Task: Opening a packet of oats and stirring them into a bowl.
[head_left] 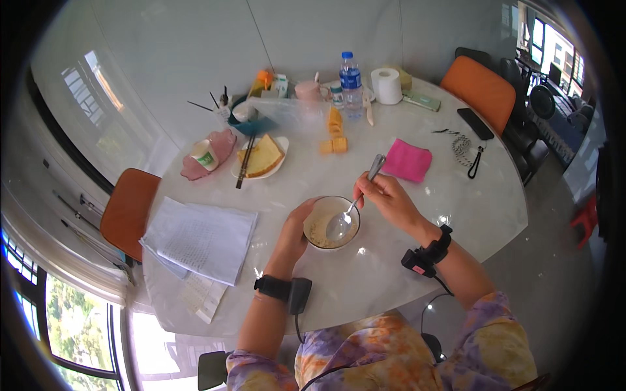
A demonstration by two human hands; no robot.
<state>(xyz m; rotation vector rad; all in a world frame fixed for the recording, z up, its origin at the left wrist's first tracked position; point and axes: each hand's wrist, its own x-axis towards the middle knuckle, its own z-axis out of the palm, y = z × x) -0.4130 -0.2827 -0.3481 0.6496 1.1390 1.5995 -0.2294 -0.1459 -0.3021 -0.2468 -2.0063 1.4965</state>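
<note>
A small white bowl with a dark rim (359,222) stands on the pale table close to me. Beige flakes that look like oatmeal (320,234) lie inside it. My left hand (295,227) grips the bowl's left side, its thumb partly hidden. In my right hand (386,195) is the handle of a metal spoon (340,226), tilted so that its shiny head is over the bowl. Whether the spoon touches the flakes, I cannot tell. Just beyond my right hand lies a folded pink cloth (408,160).
Papers with writing (203,244) cover the left side. Bread on a white plate (285,146) with chopsticks (245,161), and a paper cup (204,155) on a pink dish (224,149), sit farther off. A water bottle (350,85), toilet roll (386,87) and black phone (475,123) are farther right.
</note>
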